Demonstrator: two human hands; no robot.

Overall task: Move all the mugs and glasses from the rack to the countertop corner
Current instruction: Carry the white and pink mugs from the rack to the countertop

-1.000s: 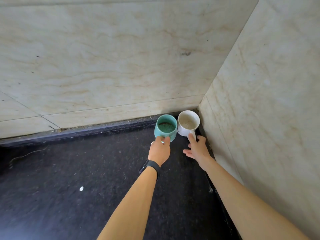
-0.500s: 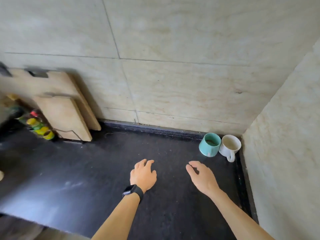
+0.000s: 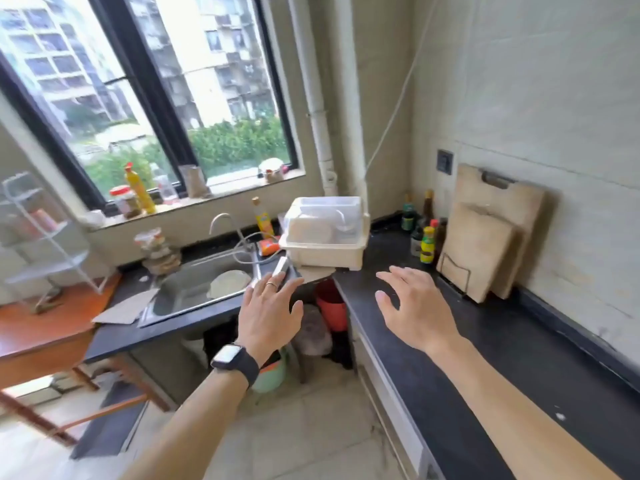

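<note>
A cream dish rack point(image 3: 325, 249) with a clear lid stands on the black countertop point(image 3: 485, 344) beside the sink. Pale dishes show dimly through the lid; I cannot make out mugs or glasses inside. My left hand point(image 3: 268, 315), with a watch on the wrist and a ring, is held out open and empty, below and left of the rack. My right hand point(image 3: 414, 308) is open and empty too, over the counter's front edge, just right of the rack. The teal and white mugs and the corner are out of view.
Two wooden cutting boards point(image 3: 485, 244) lean on the wall at right, with several bottles point(image 3: 427, 244) beside them. A steel sink point(image 3: 204, 282) with a faucet lies left of the rack. A red bucket point(image 3: 332, 304) sits under the counter. A wooden table point(image 3: 41, 327) stands at left.
Both hands let go of the teal and white mugs in the corner and drew back. My view has swung left from the corner to the rack, sink and window.
</note>
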